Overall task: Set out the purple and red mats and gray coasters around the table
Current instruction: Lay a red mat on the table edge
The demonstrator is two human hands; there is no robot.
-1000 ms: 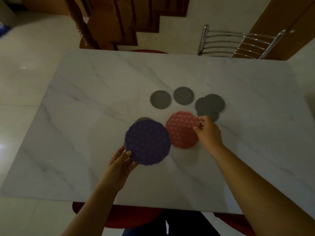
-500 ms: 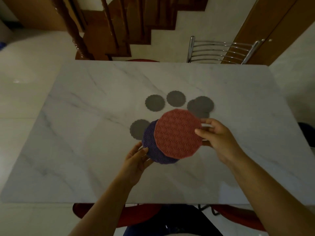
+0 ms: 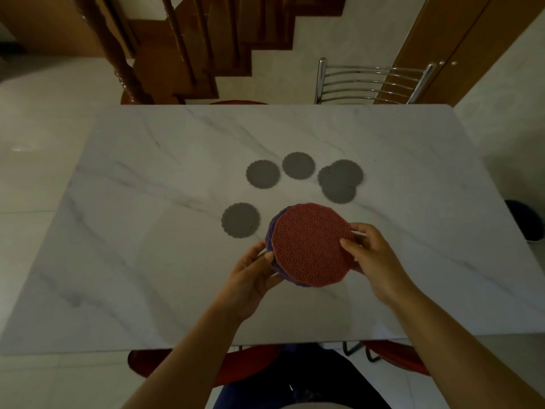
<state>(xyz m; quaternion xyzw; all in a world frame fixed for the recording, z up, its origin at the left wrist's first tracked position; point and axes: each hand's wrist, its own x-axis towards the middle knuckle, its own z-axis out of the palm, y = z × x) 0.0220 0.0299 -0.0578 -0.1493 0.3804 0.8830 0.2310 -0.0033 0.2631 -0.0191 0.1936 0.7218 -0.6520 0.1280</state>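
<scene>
both hands holding the stacked mats

the left hand (image 3: pixel 253 276) and the right hand (image 3: pixel 371 255) are gripping two mats together above the near middle of the white veined marble table (image 3: pixel 147 202). the round red mat with a raised star lattice (image 3: pixel 312 246) is sitting on top, its patterned face turned up toward the camera; being round, it is showing no long axis. the round purple mat (image 3: pixel 269 234) is peeking out beneath it along the left edge only. the left fingers are curling around the stack's left rim, and the right thumb is pressing on the red face with the fingers tucked underneath.

a single round gray scalloped coaster (image 3: pixel 241 220) is lying flat just left of the mats. two more gray coasters (image 3: pixel 263 174) are lying side by side farther back, and an overlapping cluster of gray coasters (image 3: pixel 342 180) is lying to their right.

beyond the far edge, a chrome slatted chair back (image 3: pixel 371 81) is standing before a dark wooden staircase (image 3: pixel 177 54), a wooden door (image 3: pixel 472 39) and a pale tiled floor (image 3: pixel 44 128).
</scene>
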